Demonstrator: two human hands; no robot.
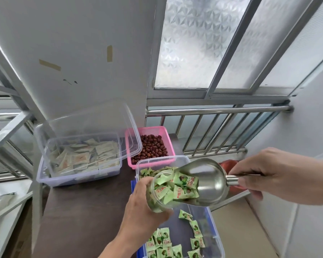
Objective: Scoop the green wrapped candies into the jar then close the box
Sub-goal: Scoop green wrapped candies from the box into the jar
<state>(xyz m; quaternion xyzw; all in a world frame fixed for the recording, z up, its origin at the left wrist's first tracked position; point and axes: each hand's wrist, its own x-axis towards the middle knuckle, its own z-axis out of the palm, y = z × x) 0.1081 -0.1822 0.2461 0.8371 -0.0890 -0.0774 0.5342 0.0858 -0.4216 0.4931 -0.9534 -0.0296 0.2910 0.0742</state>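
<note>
My left hand [141, 211] grips a clear jar [158, 194], tilted with its mouth toward the right, above the open clear box [215, 237] with a blue base. My right hand [259, 174] holds a steel scoop [211, 181] by its handle, its mouth pressed against the jar's opening. Green wrapped candies [183, 187] fill the scoop's mouth and the jar. More green candies [164, 244] lie loose in the box below, and some show at the box's far end [147, 172].
A pink basket [166, 146] of dark red dates stands behind the box. To the left, another clear box [78, 175] of pale sachets sits with its lid [101, 123] propped open. The dark table [82, 216] ends at a metal railing [213, 110] on the right.
</note>
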